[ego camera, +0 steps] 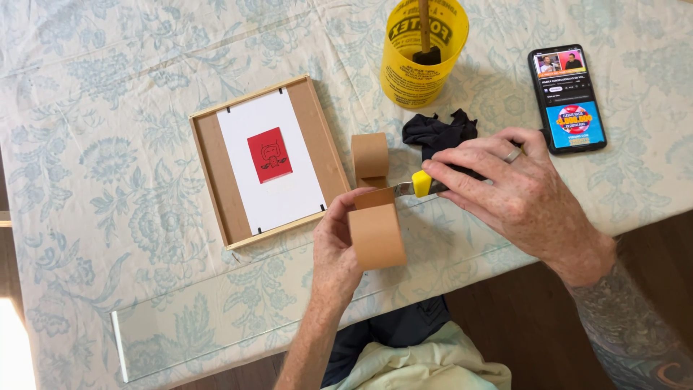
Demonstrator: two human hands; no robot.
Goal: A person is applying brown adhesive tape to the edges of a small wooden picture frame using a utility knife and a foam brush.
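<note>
My left hand (333, 249) pinches a wide strip of brown paper tape (377, 232) pulled out from the upright tape roll (369, 154). My right hand (523, 198) grips a yellow utility knife (421, 183); its blade lies against the tape between the strip and the roll. Just to the left lies a wooden picture frame (316, 130), back side up, holding a white sheet with a small red card (269, 154) in its middle.
A black cloth (437, 132) lies behind the knife. A yellow cup (419, 61) with a brush stands at the back, and a phone (567, 97) with a lit screen lies to the right. A clear glass pane (216, 321) rests near the table's front edge.
</note>
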